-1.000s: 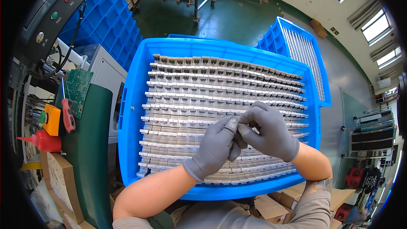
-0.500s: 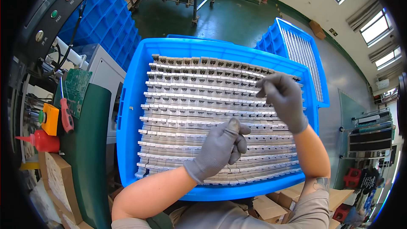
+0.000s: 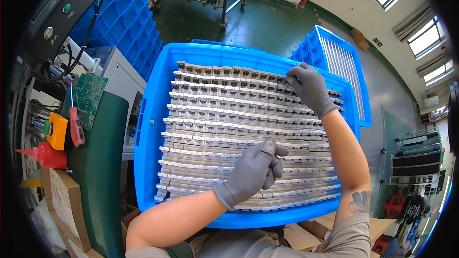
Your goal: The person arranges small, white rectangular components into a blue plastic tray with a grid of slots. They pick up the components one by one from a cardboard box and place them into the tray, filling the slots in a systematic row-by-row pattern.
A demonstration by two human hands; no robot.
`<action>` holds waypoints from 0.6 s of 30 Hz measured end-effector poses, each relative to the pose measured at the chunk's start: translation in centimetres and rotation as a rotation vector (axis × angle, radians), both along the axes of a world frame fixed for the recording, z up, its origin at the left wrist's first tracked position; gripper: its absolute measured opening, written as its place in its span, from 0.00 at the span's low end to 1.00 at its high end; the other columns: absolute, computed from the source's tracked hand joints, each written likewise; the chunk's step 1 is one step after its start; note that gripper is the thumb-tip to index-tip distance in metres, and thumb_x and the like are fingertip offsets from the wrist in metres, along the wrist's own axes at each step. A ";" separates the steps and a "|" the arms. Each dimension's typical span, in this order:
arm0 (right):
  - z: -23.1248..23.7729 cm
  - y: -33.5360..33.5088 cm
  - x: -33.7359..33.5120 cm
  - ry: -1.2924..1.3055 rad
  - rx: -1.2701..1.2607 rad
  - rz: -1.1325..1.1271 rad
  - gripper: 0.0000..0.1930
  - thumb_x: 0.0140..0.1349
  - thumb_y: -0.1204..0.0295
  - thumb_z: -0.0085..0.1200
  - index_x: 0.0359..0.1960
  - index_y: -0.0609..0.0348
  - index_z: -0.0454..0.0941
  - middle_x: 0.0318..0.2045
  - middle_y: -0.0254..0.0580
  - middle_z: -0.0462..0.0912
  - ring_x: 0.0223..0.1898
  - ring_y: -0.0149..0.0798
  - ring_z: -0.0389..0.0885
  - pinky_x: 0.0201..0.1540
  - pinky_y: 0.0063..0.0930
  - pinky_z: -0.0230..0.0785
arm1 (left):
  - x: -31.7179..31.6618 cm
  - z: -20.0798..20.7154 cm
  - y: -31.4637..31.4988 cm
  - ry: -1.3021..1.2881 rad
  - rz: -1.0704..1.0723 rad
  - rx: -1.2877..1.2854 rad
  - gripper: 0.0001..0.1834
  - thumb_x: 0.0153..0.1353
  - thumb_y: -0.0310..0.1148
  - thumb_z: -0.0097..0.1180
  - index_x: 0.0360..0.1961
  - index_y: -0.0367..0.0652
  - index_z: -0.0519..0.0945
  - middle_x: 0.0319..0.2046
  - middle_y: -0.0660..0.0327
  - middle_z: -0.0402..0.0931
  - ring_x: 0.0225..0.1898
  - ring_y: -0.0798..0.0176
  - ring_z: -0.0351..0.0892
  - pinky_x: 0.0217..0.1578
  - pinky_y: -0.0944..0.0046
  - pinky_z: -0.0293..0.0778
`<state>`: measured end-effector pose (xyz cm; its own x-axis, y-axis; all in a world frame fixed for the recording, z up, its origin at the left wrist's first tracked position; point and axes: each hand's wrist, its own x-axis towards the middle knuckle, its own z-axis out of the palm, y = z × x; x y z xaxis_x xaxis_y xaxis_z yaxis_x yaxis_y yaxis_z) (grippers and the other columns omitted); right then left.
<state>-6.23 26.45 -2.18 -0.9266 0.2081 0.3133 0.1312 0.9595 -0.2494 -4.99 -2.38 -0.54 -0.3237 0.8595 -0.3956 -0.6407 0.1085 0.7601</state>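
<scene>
A large blue plastic crate (image 3: 150, 114) lies in front of me, filled with rows of small pale grey parts (image 3: 210, 114) that have dark connector-like openings. My left hand (image 3: 256, 169), in a grey glove, is held over the near middle rows. Its fingers are curled with the thumb along the top, and anything inside them is hidden. My right hand (image 3: 311, 88), gloved the same, is at the far right rows beside the crate's far rim. Its fingers are pinched together at the end of a row, and they cover whatever they hold.
A second blue crate (image 3: 361, 100) with pale strips stands beyond on the right. Stacked blue crates (image 3: 114, 24) rise at the left. A green circuit board (image 3: 93, 98), a red-handled screwdriver (image 3: 76, 126) and a red bottle (image 3: 48, 155) sit by the left bench. Cardboard boxes (image 3: 301, 236) lie near me.
My right hand has moved away from me and slightly left, to the far rows, and its fingers have come down onto the parts. My left hand stays nearly in place.
</scene>
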 end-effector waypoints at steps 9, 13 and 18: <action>-0.7 -0.3 -0.4 -0.009 0.060 -0.028 0.06 0.64 0.66 0.59 0.34 0.52 0.84 0.35 0.39 0.82 0.38 0.49 0.83 0.41 0.41 0.76 | 0.0 0.1 0.1 -0.002 -0.009 -0.006 0.36 0.79 0.56 0.30 0.51 0.29 0.76 0.23 0.62 0.75 0.14 0.74 0.65 0.17 0.72 0.63; -0.5 -0.5 -0.6 -0.048 0.074 -0.028 0.07 0.64 0.65 0.58 0.33 0.51 0.84 0.36 0.39 0.82 0.38 0.48 0.83 0.41 0.41 0.77 | -0.1 0.2 0.1 0.011 -0.013 -0.013 0.36 0.79 0.56 0.30 0.51 0.29 0.77 0.23 0.62 0.74 0.14 0.74 0.65 0.17 0.72 0.63; 0.5 -1.1 -0.5 -0.026 0.076 -0.056 0.05 0.63 0.68 0.59 0.36 0.52 0.85 0.37 0.40 0.82 0.39 0.48 0.84 0.41 0.41 0.78 | -0.1 0.0 0.0 0.028 -0.007 -0.010 0.36 0.79 0.56 0.30 0.51 0.29 0.77 0.23 0.62 0.75 0.15 0.74 0.65 0.17 0.72 0.63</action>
